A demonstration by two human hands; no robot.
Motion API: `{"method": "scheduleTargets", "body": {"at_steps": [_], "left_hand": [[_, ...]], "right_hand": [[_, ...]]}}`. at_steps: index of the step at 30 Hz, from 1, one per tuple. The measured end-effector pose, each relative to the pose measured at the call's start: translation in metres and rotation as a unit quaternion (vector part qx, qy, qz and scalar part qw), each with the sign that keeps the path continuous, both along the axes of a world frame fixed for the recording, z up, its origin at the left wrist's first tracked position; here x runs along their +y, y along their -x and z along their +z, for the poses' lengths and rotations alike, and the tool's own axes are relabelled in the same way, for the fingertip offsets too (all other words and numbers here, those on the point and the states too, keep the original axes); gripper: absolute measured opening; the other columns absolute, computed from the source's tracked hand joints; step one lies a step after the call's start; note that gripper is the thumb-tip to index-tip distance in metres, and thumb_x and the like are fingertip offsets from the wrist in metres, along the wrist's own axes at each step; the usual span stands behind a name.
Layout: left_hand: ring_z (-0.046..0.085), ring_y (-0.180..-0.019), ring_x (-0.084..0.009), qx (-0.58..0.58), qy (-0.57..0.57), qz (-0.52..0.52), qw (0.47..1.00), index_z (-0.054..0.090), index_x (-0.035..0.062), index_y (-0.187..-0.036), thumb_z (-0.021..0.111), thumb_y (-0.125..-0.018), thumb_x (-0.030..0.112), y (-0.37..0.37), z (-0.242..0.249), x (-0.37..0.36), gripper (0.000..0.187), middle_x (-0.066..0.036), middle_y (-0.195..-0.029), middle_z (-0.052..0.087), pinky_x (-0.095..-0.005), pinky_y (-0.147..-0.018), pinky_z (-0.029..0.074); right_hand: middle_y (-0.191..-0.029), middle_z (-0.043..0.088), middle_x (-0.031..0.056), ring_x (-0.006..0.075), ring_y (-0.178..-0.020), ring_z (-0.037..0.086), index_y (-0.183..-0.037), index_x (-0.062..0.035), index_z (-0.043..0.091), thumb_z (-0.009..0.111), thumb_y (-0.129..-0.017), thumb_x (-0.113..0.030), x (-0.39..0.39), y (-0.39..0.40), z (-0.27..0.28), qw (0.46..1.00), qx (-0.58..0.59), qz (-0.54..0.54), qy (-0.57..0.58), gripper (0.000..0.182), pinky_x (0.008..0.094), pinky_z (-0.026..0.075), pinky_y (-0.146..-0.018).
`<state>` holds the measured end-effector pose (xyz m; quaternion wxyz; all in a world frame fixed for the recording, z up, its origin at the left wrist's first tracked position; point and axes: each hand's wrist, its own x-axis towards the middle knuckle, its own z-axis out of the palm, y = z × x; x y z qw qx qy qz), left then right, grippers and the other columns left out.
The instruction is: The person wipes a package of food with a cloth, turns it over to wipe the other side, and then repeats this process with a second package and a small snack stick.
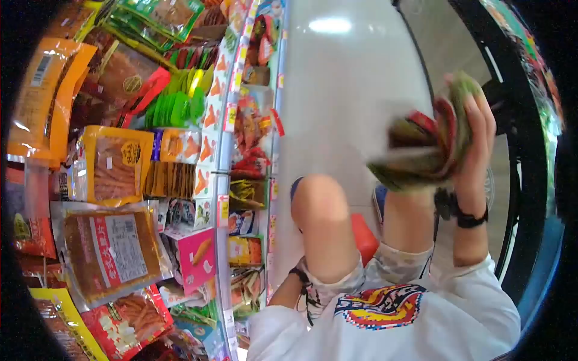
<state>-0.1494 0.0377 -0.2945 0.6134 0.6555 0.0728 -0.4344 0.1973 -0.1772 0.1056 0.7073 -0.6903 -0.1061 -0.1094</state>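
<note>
My right hand [478, 135] is raised on the right, its fingers wrapped round a bundle of green and red snack packets [442, 144]. The packets fan out to the left above my knee. Motion blur smears them, so no print is readable. A black watch or band circles that wrist. My left forearm runs down beside my left thigh, a dark band at its wrist; the leg hides that hand. Nearest to that arm is the lower shelf edge, lined with small snack packets [244, 249].
Shelves on the left hold bagged snacks, including a large brown vacuum pack [114, 253], an orange bag [45, 99] and green packets [177, 108] in a row. Price strips [224, 204] line the edge. A red seat [363, 237] shows between my legs. A dark-framed cabinet [512, 180] stands right.
</note>
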Motion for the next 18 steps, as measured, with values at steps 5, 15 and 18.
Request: {"method": "scheduleTargets", "body": {"at_steps": [5,15,18], "left_hand": [[0.057,-0.129,-0.0229,0.053,-0.033,0.022,0.998,0.06,0.0013,-0.137,0.056,-0.101,0.009,0.031,0.003,0.023,0.037,-0.014,-0.137,0.064,-0.0374,-0.109,0.045],[0.059,-0.126,-0.0227,0.133,-0.036,0.026,0.99,0.06,0.0013,-0.137,0.056,-0.102,0.01,-0.085,-0.047,-0.005,0.036,-0.013,-0.134,0.065,-0.0372,-0.107,0.046],[0.06,-0.125,-0.0226,0.113,-0.031,0.013,0.993,0.061,0.0013,-0.137,0.056,-0.102,0.011,-0.151,-0.048,-0.01,0.036,-0.013,-0.133,0.066,-0.0371,-0.107,0.047]], "right_hand": [[-0.118,0.064,0.0044,0.0157,-0.101,0.06,-0.139,-0.0069,0.06,0.053,-0.103,-0.04,-0.14,0.063,-0.062,0.936,0.145,-0.269,-0.175,0.049,0.0362,0.053,-0.093],[-0.094,0.063,0.0004,0.0096,-0.067,0.054,-0.131,-0.0115,0.059,0.055,-0.104,-0.038,-0.184,-0.013,-0.207,0.874,0.353,-0.266,-0.203,0.038,0.0277,0.048,-0.056],[-0.1,0.065,-0.0014,0.0109,-0.077,0.058,-0.128,-0.0136,0.062,0.062,-0.1,-0.039,-0.179,-0.063,-0.214,0.842,0.412,-0.301,-0.176,0.038,0.028,0.05,-0.065]]}}
